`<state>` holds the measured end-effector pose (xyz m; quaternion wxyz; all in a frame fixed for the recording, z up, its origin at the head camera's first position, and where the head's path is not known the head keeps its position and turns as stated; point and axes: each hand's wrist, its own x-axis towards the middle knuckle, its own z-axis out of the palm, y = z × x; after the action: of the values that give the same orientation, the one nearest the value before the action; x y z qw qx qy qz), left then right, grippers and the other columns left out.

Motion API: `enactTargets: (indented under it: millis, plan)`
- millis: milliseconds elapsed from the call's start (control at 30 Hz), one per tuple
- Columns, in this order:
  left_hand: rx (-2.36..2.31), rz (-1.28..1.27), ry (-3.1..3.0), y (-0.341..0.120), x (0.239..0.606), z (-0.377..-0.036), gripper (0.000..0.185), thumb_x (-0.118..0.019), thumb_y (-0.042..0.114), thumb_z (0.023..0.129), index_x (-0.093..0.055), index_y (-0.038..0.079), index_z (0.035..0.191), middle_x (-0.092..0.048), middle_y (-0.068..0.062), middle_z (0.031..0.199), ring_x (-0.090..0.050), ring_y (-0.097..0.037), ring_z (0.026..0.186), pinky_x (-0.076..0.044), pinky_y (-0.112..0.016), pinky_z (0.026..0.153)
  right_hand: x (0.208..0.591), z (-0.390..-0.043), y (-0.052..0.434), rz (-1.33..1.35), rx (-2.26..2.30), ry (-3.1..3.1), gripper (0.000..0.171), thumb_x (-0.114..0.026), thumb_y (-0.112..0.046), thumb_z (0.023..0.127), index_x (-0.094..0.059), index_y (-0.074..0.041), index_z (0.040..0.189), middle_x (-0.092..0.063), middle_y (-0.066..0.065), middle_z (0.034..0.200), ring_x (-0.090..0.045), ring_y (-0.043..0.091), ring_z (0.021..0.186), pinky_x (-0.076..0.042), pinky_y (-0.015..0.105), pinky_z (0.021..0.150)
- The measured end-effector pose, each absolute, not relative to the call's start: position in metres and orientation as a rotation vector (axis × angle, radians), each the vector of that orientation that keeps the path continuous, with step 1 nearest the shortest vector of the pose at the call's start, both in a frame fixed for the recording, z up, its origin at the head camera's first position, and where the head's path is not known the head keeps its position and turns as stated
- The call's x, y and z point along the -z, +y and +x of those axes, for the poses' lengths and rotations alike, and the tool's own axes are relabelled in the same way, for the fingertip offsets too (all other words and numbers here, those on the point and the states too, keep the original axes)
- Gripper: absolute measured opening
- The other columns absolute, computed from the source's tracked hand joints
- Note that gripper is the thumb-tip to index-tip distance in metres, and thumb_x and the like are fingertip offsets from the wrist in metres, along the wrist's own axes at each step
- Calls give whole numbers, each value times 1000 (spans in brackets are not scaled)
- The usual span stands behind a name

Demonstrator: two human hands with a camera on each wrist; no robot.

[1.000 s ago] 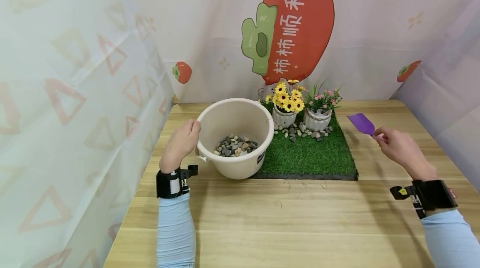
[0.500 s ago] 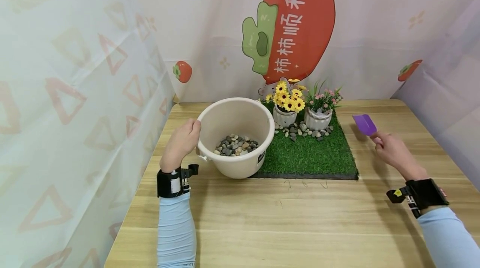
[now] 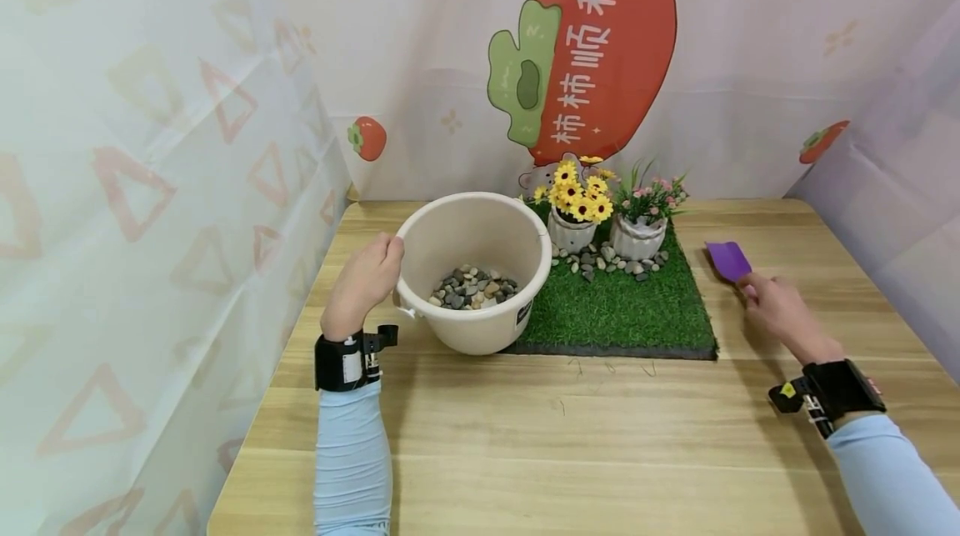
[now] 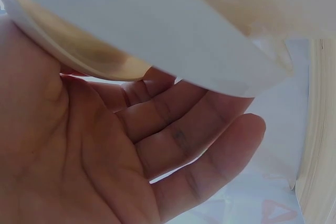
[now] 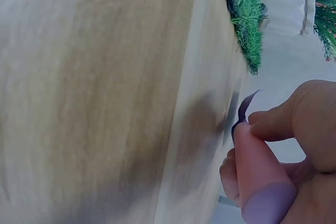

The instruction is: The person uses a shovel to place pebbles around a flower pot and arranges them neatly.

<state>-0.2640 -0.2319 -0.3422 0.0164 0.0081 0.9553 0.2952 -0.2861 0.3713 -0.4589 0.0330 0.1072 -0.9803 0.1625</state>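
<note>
My left hand (image 3: 367,273) grips the left rim of a cream plastic bucket (image 3: 480,328) that has grey and tan pebbles (image 3: 471,288) in its bottom. From the left wrist, my palm and fingers (image 4: 131,145) curl beneath the bucket rim (image 4: 157,30). My right hand (image 3: 772,311) pinches the handle of a small purple scoop (image 3: 727,259), low over the wooden table (image 3: 600,436), right of a green grass mat (image 3: 622,311). In the right wrist view my fingertips (image 5: 294,124) press together on the scoop's thin edge (image 5: 242,113).
On the mat stand two white pots, one with yellow flowers (image 3: 573,232) and one with pink flowers (image 3: 637,237), with loose pebbles (image 3: 600,262) in front. The bucket overlaps the mat's left edge. Curtain walls close in the table on three sides.
My right hand has lowered the purple scoop toward the table, right of the mat. The left hand and the bucket have stayed put.
</note>
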Motion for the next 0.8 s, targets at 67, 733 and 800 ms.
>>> enactTargets:
  millis: [67, 733, 800]
  plan:
    - [-920, 26, 2968, -231, 342, -264, 57, -18, 43, 104, -50, 5, 131, -63, -16, 114, -59, -30, 96, -45, -39, 76, 459, -286, 370, 327, -490, -3027, 23, -47, -1, 91, -56, 9, 109, -61, 39, 96, -53, 57, 90, -42, 65, 78]
    - [-930, 30, 3010, -232, 343, -266, 53, -19, 41, 104, -55, 6, 121, -63, -14, 107, -58, -30, 95, -44, -42, 81, 451, -289, 366, 370, -382, -3160, 23, -55, -11, 91, -62, 5, 106, -66, 28, 91, -57, 47, 90, -46, 58, 74]
    - [-943, 35, 3001, -233, 344, -265, 53, -19, 41, 104, -55, 6, 122, -63, -15, 108, -58, -31, 96, -45, -42, 80, 448, -288, 365, 357, -380, -3185, 24, -55, -12, 91, -62, 5, 105, -65, 24, 87, -57, 43, 85, -46, 51, 69]
